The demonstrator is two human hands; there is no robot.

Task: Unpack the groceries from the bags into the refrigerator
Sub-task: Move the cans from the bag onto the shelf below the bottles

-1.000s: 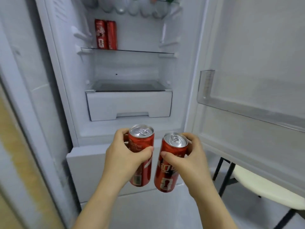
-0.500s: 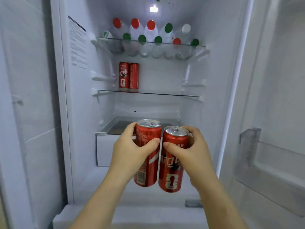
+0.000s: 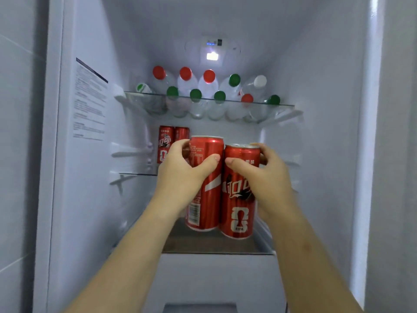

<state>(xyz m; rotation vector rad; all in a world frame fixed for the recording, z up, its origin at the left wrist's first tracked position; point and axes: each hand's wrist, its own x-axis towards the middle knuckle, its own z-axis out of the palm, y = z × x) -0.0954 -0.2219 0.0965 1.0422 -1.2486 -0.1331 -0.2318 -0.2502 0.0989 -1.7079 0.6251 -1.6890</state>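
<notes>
My left hand (image 3: 180, 175) grips a tall red cola can (image 3: 208, 195), and my right hand (image 3: 269, 177) grips a second red cola can (image 3: 239, 199) right beside it. Both cans are upright, almost touching, held inside the open refrigerator in front of the middle glass shelf (image 3: 135, 174). Two more red cans (image 3: 168, 141) stand at the back left of that shelf, partly hidden by my left hand. The shelf's right part is hidden behind my hands and the cans.
The top glass shelf (image 3: 282, 105) carries several clear bottles (image 3: 198, 86) lying with red, green and white caps. Below the held cans lies a glass cover (image 3: 203, 245) over a white drawer (image 3: 214, 279). A lamp (image 3: 212, 56) glows at the back wall.
Both hands have risen and pushed forward into the refrigerator with the cans. The view has tilted up, from the drawer level to the shelves.
</notes>
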